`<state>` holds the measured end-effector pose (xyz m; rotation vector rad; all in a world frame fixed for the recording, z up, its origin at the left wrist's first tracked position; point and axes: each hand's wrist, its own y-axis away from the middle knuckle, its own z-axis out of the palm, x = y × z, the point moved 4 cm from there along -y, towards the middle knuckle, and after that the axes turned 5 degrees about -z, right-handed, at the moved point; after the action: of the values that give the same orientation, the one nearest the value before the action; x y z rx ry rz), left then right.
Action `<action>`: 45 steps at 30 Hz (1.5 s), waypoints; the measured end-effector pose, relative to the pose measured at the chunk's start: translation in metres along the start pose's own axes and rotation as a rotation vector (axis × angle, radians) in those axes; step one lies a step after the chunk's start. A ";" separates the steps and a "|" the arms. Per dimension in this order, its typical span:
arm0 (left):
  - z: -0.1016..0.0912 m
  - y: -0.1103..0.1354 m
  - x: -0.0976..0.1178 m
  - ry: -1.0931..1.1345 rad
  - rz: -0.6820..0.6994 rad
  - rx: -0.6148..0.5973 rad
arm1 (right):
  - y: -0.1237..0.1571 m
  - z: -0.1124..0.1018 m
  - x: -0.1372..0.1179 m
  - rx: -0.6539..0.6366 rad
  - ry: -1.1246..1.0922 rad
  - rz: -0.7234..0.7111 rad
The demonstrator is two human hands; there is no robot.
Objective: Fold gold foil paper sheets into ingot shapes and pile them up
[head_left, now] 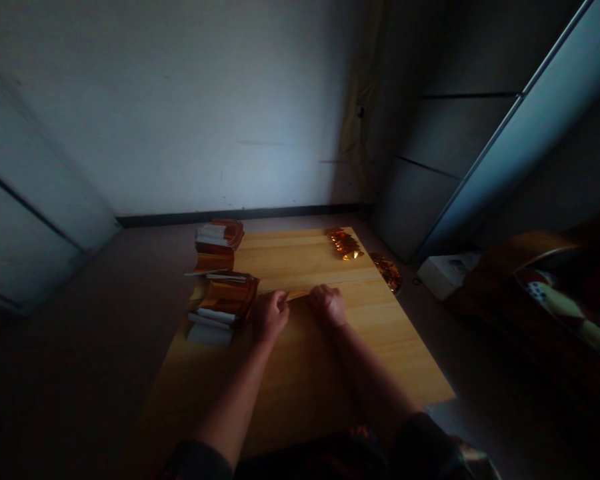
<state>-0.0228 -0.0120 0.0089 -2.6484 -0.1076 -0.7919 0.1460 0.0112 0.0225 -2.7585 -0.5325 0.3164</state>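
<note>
On a low wooden table (330, 353), my left hand (270, 315) and my right hand (329, 305) lie close together with fingers curled. Between them they pinch a narrow strip of gold paper (299, 293), flat on the tabletop. Just left of my left hand sits a stack of gold and white paper sheets (224, 305). A second such stack (217, 244) stands at the table's far left corner. Folded gold pieces (344, 243) lie in a small pile at the far right corner.
More gold pieces (387, 271) lie on the floor off the table's right edge. A white box (447, 272) sits on the floor beyond, next to dark furniture (530, 293). A pale wall (190, 120) rises behind the table. The room is dim.
</note>
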 end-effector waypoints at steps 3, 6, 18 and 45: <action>-0.002 0.000 0.000 0.009 -0.009 0.022 | 0.000 -0.002 0.014 0.077 0.008 0.045; -0.003 0.000 0.000 0.015 -0.005 0.012 | 0.001 -0.007 0.038 0.141 0.025 0.104; -0.003 0.004 -0.004 0.054 0.061 -0.013 | -0.012 -0.037 0.158 0.186 0.213 0.349; -0.007 0.009 -0.005 0.034 0.074 -0.042 | -0.034 -0.024 0.179 -0.032 0.235 0.391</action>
<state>-0.0291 -0.0225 0.0091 -2.6602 0.0155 -0.8225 0.3032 0.1052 0.0289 -2.8643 0.0643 0.0663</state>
